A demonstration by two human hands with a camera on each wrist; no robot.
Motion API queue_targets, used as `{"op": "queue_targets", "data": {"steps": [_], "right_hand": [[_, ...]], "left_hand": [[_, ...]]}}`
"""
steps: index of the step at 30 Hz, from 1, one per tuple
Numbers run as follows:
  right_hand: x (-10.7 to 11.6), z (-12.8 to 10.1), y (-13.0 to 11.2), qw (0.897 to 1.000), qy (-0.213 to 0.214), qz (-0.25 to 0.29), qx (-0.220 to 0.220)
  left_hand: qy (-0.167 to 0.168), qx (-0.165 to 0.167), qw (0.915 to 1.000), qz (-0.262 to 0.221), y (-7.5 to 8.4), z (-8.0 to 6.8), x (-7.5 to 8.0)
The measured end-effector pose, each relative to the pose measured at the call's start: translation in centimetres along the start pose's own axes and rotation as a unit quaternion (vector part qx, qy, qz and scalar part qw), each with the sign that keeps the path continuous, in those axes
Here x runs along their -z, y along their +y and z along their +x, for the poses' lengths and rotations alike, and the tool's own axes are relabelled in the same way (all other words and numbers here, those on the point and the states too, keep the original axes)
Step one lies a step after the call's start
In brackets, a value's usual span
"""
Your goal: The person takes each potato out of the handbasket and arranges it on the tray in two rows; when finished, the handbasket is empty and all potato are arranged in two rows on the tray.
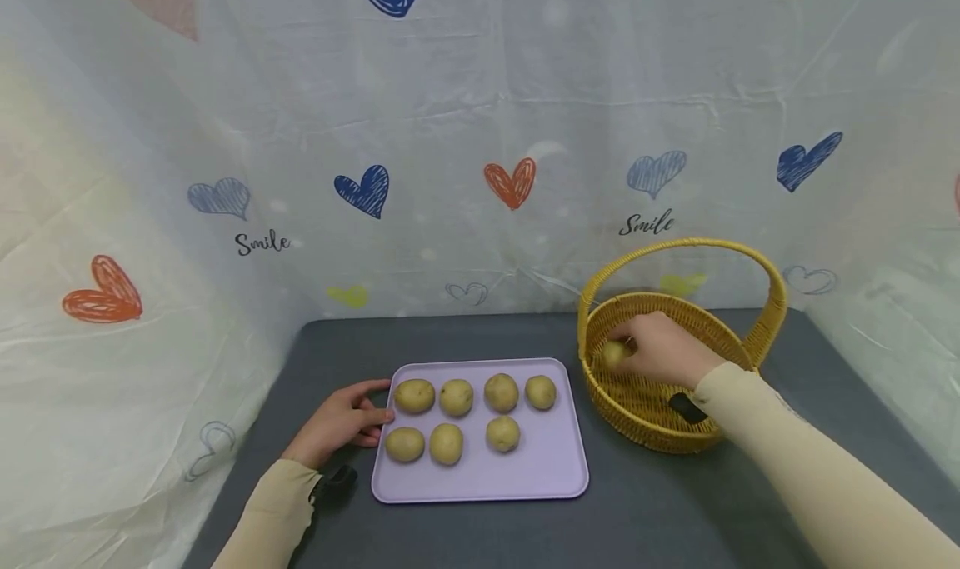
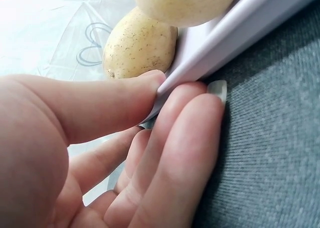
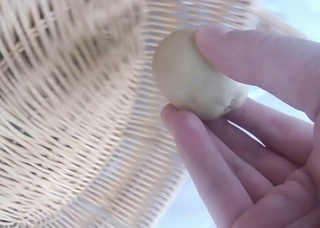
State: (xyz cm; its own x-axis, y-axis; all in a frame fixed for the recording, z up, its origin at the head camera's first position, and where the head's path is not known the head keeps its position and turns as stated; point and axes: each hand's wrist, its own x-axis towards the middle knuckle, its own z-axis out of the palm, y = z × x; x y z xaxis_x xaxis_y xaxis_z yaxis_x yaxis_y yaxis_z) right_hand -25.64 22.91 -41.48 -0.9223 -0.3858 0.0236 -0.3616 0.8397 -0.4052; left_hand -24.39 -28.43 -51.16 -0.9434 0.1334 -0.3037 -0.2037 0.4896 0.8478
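Note:
A lilac tray (image 1: 540,469) lies on the grey table and carries several potatoes (image 1: 456,397). My left hand (image 1: 341,423) pinches the tray's left edge (image 2: 200,63) between thumb and fingers, next to a potato (image 2: 137,45). A yellow wicker basket (image 1: 645,415) with a hoop handle stands to the tray's right. My right hand (image 1: 660,348) is inside the basket and grips a small potato (image 1: 613,353) between thumb and fingers. In the right wrist view the potato (image 3: 192,78) sits just above the woven basket wall (image 3: 75,113).
A white plastic sheet with heart prints (image 1: 510,182) hangs behind and beside the grey table (image 1: 675,511). The near right part of the table shows bare cloth.

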Motion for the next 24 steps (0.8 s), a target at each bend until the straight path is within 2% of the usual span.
{"op": "queue_targets", "data": {"steps": [5,10,17,24], "right_hand": [[1.0,-2.5,-1.0,0.996,0.055,0.056,-0.037],[0.3,-4.6,-2.7,0.984,0.107,0.129,-0.054],[-3.3,-5.7,-5.0,0.961,0.144,0.229,-0.065],[-7.3,-5.7,-7.0,0.953,0.159,0.256,-0.039]], "left_hand": [[-0.004,0.003,1.0000,0.001,0.0,0.1,0.1],[-0.008,0.002,1.0000,-0.004,-0.1,0.2,0.2],[-0.011,0.004,0.9999,-0.007,-0.2,0.0,0.2],[-0.013,0.003,0.9999,-0.007,-0.1,0.1,0.2]]}}
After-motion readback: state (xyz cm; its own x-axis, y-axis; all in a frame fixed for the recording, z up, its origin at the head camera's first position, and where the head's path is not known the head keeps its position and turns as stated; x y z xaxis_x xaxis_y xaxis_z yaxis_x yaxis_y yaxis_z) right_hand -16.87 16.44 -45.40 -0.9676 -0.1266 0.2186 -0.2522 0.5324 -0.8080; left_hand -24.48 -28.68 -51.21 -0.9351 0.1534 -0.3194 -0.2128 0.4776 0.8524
